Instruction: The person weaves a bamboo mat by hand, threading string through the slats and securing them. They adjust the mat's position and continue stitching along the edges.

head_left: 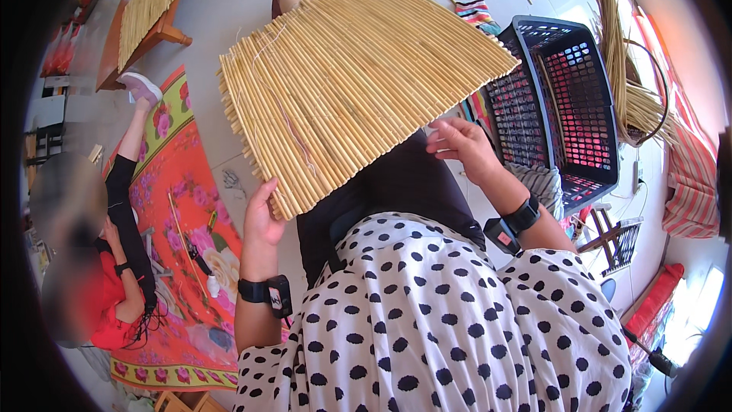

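A wide mat of straw-coloured reed stalks (366,76), laid side by side and tied with thin thread, spreads above my lap. My left hand (264,214) is closed on its near left corner, thumb on top, with the other fingers partly hidden. Loose strands of light and purplish thread (293,122) lie across the mat's left part. Just off the near right edge is my right hand (465,149), its fingers loosely bent and apart. I see nothing held in it.
On my right stands a dark plastic crate (576,114), with bundled stalks (618,53) beyond it. A floral orange cloth (183,259) covers the floor at left, where a person in red (122,297) sits. Another reed mat (156,4) rests on a wooden bench (164,29).
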A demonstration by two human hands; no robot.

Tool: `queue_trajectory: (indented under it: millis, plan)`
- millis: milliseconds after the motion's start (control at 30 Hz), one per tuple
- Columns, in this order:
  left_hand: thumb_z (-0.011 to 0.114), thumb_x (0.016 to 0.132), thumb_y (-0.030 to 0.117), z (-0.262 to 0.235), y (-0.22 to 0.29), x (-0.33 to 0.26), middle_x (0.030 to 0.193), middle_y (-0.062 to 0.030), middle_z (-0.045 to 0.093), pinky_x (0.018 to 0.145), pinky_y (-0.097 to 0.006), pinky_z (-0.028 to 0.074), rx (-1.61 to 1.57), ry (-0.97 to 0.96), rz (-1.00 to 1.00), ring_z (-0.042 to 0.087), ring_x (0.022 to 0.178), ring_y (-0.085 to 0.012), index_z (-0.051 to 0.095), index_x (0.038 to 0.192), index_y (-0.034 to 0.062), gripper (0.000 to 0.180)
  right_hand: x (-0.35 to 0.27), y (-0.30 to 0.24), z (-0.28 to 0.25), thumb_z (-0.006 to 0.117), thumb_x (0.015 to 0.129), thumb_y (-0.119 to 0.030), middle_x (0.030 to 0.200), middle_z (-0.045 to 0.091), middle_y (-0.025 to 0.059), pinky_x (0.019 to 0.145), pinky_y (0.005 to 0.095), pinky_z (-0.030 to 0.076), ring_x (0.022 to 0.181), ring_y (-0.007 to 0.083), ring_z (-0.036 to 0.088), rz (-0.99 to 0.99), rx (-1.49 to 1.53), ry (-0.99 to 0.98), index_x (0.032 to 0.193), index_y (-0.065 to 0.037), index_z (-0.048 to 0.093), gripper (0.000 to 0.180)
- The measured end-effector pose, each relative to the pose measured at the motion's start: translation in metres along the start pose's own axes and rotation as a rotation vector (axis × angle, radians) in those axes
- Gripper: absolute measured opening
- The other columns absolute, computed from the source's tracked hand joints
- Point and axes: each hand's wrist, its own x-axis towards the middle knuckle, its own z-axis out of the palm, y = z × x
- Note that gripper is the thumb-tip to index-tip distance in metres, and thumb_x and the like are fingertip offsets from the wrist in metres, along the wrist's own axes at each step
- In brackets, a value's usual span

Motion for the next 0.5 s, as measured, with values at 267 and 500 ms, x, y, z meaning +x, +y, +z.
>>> queue_trajectory:
  millis: [267,500]
  plan:
    - [0.061,0.090,0.022,0.010,-0.007,-0.010,0.113,-0.0101,0.064,0.078,-0.039,0.056,-0.015,-0.083,-0.086,0.066,0.097,-0.0233,0.051,0.126,0.0043,0.041,0.029,-0.014,0.013,0.065,0.089,-0.035,0.112,0.061,0.0058,0.074,0.0341,0.056,0.097,0.0181,0.064,-0.072,0.329,0.045,0.124,-0.009,0.049,0.046]
    - [0.064,0.087,0.018,0.011,-0.009,-0.011,0.113,-0.0105,0.064,0.085,-0.038,0.054,-0.055,-0.133,-0.037,0.064,0.101,-0.0237,0.052,0.125,0.0015,0.043,0.040,-0.017,0.021,0.060,0.086,-0.010,0.110,0.064,0.0134,0.075,0.0352,0.059,0.092,0.0223,0.067,-0.129,0.431,-0.038,0.125,0.000,0.048,0.042]
